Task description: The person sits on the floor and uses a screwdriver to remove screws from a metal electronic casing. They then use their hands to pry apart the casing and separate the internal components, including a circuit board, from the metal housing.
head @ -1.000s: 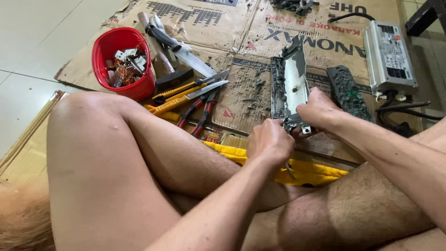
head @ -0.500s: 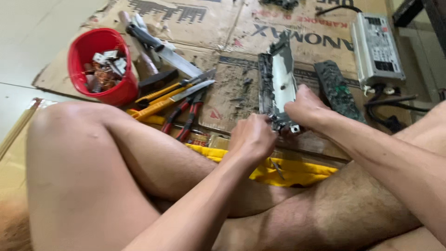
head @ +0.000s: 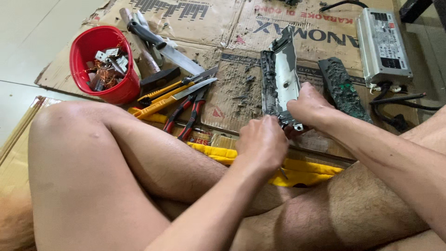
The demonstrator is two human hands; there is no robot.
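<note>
Metal housing [head: 281, 76], long and grimy, lies on the cardboard sheet [head: 218, 21] with its near end at the hands. Right hand [head: 310, 108] is closed around that near end. Left hand [head: 262, 142] is curled just below it; what it grips is hidden. Right of the housing: dirty circuit board [head: 343, 88], then grey power supply [head: 382, 44]. Left: red-handled pliers [head: 188, 111], yellow knives [head: 169, 93], red bucket [head: 104, 62].
</note>
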